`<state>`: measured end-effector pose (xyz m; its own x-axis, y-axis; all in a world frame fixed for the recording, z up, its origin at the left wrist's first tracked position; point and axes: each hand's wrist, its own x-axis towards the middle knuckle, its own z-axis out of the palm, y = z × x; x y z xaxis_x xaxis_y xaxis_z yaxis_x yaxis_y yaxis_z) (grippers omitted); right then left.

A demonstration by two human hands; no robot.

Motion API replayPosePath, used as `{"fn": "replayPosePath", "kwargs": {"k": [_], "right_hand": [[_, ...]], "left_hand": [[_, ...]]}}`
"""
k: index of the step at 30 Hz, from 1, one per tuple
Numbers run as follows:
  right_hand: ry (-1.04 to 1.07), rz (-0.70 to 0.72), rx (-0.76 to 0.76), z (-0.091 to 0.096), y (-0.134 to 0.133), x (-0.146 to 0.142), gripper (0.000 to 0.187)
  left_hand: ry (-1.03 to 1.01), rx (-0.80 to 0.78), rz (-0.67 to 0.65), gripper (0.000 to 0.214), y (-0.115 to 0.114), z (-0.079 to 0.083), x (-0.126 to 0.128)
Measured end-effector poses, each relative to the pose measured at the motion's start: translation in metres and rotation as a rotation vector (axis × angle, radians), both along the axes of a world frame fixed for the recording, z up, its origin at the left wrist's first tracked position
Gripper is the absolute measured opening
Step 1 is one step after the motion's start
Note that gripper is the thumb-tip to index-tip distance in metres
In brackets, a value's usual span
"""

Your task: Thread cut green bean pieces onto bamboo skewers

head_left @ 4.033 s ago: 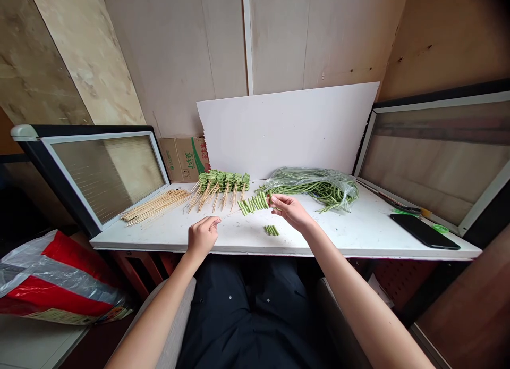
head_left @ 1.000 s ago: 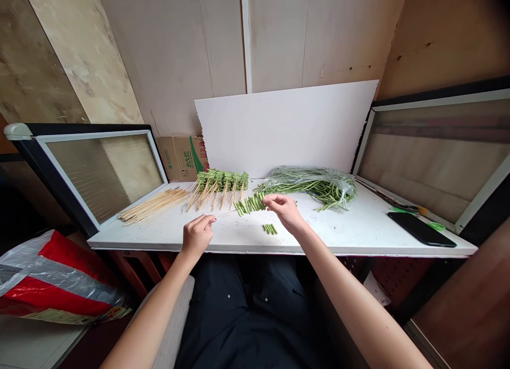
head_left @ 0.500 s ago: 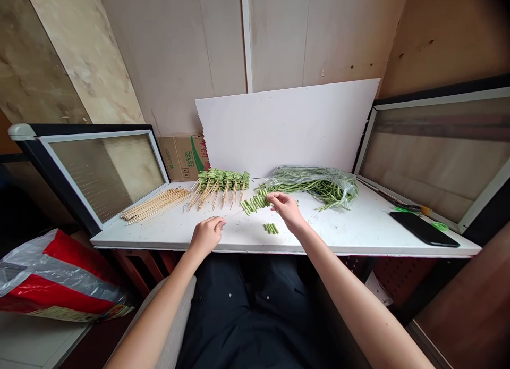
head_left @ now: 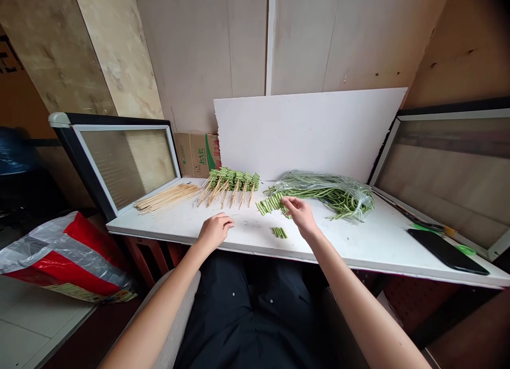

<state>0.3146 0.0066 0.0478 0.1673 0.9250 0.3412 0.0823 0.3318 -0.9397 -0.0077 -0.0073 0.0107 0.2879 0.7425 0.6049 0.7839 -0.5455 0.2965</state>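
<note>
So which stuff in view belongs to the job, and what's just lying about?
Looks like the job:
row of bean pieces in the right hand's grip
short cut pieces in front
loaded skewers
bare sticks
bagged long beans

Probably just lying about:
black phone
green ring
cardboard box
red and grey bag

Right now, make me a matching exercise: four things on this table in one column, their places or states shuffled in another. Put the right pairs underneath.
Things
1. Bare skewers
2. Black phone
3. Whole long beans
4. Row of cut bean pieces

Places or states
A. Partly inside a clear plastic bag
B. Held at one end by the right hand
C. Near the right end of the white table
D. In a loose pile toward the table's left end

Right pairs: 1-D, 2-C, 3-A, 4-B
</note>
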Motion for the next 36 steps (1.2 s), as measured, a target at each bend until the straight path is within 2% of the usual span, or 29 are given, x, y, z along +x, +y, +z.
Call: {"fn": "replayPosePath", "kwargs": {"k": [8, 16, 19, 24, 29, 33, 36], "right_hand": [[0.009, 0.021, -0.017, -0.012, 0.01, 0.005, 0.056], [0.088, -0.012, -0.055, -0.018, 0.017, 0.009, 0.053], [0.177, -0.058, -0.083, -0.02, 0.022, 0.01, 0.052], [0.363, -0.105, -0.154, -0.021, 0.027, 0.017, 0.049], [0.381, -0.148, -0.179, -0.02, 0.024, 0.022, 0.042], [0.346, -0.116, -0.191, -0.022, 0.023, 0.018, 0.037], [0.312, -0.085, -0.189, -0.028, 0.025, 0.014, 0.037]], "left_hand": [[0.002, -0.059, 0.015, 0.012, 0.003, 0.001, -0.005], [-0.027, -0.256, -0.136, 0.014, 0.004, -0.001, -0.002], [-0.186, -0.371, -0.215, 0.015, 0.009, -0.008, 0.0], [-0.549, -0.612, -0.319, 0.034, 0.02, -0.024, -0.004], [-0.83, -0.703, -0.214, 0.047, 0.028, -0.032, -0.014], [-1.054, -0.74, -0.178, 0.053, 0.033, -0.03, -0.02], [-1.139, -0.715, -0.153, 0.054, 0.037, -0.027, -0.026]]}}
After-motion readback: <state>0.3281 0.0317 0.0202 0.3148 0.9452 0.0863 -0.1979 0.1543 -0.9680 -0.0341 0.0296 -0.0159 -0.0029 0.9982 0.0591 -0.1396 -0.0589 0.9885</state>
